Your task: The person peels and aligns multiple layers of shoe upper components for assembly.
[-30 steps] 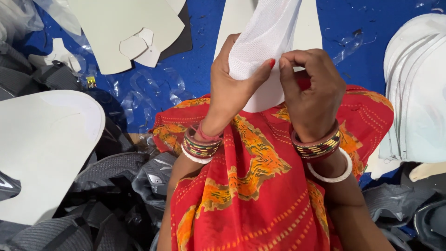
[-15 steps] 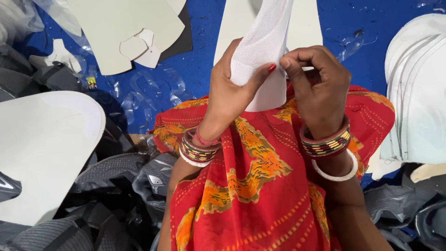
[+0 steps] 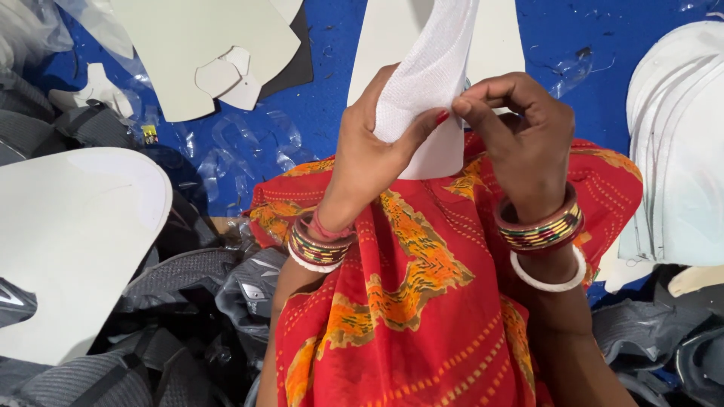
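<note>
A white textured fabric piece (image 3: 430, 68) rises from between my hands toward the top of the view. My left hand (image 3: 377, 154) wraps around its lower part, thumb pressed on the front. My right hand (image 3: 524, 139) pinches the fabric's right edge between thumb and forefinger. Both wrists carry coloured bangles. Behind the fabric a pale flat board (image 3: 494, 38) lies on the blue sheet. My lap is covered in red and orange patterned cloth (image 3: 422, 301).
A blue plastic sheet (image 3: 588, 45) covers the floor. Pale cut sheets (image 3: 204, 45) lie at the top left, a large rounded white piece (image 3: 68, 241) at the left, stacked white pieces (image 3: 679, 151) at the right. Grey mesh shoe uppers (image 3: 173, 294) pile along the bottom.
Both hands have shifted a little upward and to the right with the fabric. My right fingers have closed in on its edge.
</note>
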